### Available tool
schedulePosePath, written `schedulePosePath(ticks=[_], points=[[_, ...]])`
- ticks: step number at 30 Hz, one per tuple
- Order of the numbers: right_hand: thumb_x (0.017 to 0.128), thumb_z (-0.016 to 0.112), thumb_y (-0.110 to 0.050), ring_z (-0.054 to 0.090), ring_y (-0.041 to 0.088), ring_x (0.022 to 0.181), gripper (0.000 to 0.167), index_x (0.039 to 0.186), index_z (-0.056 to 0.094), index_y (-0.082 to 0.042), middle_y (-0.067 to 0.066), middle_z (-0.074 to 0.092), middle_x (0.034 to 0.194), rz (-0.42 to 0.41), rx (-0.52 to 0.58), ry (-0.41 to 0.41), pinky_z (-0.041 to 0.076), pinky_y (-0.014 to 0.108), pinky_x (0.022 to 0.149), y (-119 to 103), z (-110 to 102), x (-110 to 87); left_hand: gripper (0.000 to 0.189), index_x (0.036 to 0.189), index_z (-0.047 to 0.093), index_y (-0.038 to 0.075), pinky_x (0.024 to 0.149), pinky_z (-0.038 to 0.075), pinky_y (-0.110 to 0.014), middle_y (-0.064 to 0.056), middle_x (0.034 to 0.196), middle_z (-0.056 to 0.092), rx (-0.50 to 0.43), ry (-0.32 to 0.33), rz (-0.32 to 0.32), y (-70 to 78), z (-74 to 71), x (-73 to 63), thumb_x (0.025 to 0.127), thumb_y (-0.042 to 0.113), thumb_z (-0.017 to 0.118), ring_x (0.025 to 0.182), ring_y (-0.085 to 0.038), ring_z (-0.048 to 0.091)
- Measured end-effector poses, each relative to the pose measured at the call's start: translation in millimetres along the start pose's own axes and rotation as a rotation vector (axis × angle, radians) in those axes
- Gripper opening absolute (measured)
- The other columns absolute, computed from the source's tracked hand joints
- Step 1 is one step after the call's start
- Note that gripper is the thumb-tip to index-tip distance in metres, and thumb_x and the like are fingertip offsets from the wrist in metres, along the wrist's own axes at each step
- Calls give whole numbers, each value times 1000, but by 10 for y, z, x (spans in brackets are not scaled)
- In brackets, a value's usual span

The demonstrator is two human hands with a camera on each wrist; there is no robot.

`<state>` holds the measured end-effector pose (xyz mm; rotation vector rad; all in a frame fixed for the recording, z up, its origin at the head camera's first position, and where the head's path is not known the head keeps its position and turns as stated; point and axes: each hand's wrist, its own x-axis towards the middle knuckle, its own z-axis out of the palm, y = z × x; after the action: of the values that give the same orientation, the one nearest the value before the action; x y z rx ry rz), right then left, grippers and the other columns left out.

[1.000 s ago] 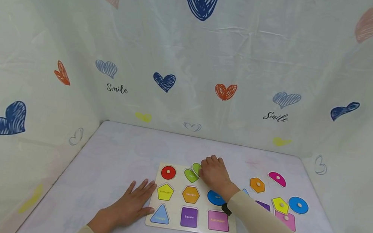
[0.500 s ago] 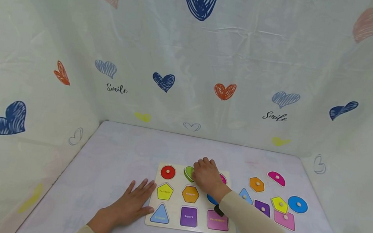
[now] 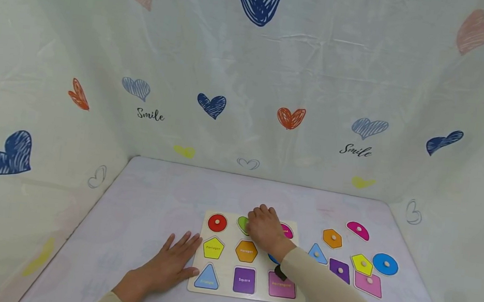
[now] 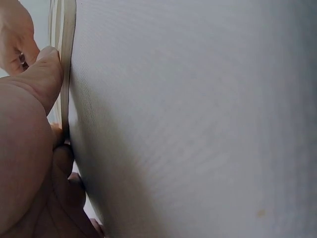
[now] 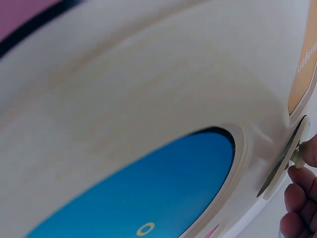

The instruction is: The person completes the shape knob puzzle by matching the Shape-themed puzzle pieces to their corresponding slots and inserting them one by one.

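Observation:
A wooden shape puzzle board (image 3: 225, 285) lies on the table, with labelled recesses such as pentagon, hexagon and square. My right hand (image 3: 267, 229) is over its back row and partly covers the green heart piece (image 3: 242, 224) at the heart recess. In the right wrist view, thumb and fingertips pinch the small knob (image 5: 297, 156) of this piece, which is slightly tilted on the board. My left hand (image 3: 172, 263) lies with spread fingers at the board's left edge, its thumb touching the rim. A red circle piece (image 3: 217, 223) sits in the back left recess.
Right of the board lie several knobbed pieces: a blue triangle (image 3: 317, 254), purple square (image 3: 339, 271), orange hexagon (image 3: 332, 238), magenta semicircle (image 3: 358, 230), yellow pentagon (image 3: 361, 263), blue oval (image 3: 385, 264) and pink rectangle (image 3: 368, 284). A heart-printed curtain (image 3: 249, 74) surrounds the table.
My right hand has moved left and slightly toward me, bringing the green heart piece from beside the heart recess to over it. The left hand keeps its place.

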<state>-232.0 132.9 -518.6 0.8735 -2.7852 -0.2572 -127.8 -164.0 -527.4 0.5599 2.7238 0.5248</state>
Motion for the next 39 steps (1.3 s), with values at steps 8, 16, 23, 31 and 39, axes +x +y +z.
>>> schedulePosePath(ticks=[8, 16, 23, 31, 39], points=[[102, 69, -30, 50, 22, 87, 24, 92, 67, -8, 4, 64, 87, 12, -3, -6, 46, 35, 77, -8, 8, -7, 87, 166, 32, 11, 131, 7, -65, -5, 173, 32, -4, 2, 10, -3, -3, 8, 99, 55, 65, 164, -33, 18], [100, 71, -29, 48, 22, 84, 24, 90, 67, -8, 3, 62, 84, 1, -4, 1, 45, 34, 76, -2, 13, 1, 87, 167, 32, 13, 131, 6, -65, -4, 174, 32, -3, -2, -1, -1, -4, 15, 99, 56, 66, 164, -32, 17], [101, 71, -28, 48, 22, 84, 23, 91, 68, -8, 4, 63, 85, 1, -16, -16, 44, 34, 76, -1, 18, 10, 89, 167, 31, 14, 131, 6, -64, -4, 174, 32, 7, 1, -15, -1, 0, 22, 98, 58, 66, 164, -31, 17], [102, 69, -32, 48, 22, 84, 27, 90, 66, -8, 3, 60, 82, 18, -12, -32, 43, 33, 74, -5, 14, 6, 87, 166, 33, 12, 131, 6, -64, -4, 173, 34, -15, 6, -17, 29, -9, 16, 98, 53, 69, 164, -31, 18], [103, 68, -30, 47, 22, 84, 27, 89, 64, -8, 3, 59, 82, 25, -17, -51, 41, 33, 73, -10, 47, -2, 87, 166, 33, 12, 131, 6, -64, -5, 173, 33, -13, 6, -11, 18, 10, 17, 98, 53, 69, 164, -32, 18]])
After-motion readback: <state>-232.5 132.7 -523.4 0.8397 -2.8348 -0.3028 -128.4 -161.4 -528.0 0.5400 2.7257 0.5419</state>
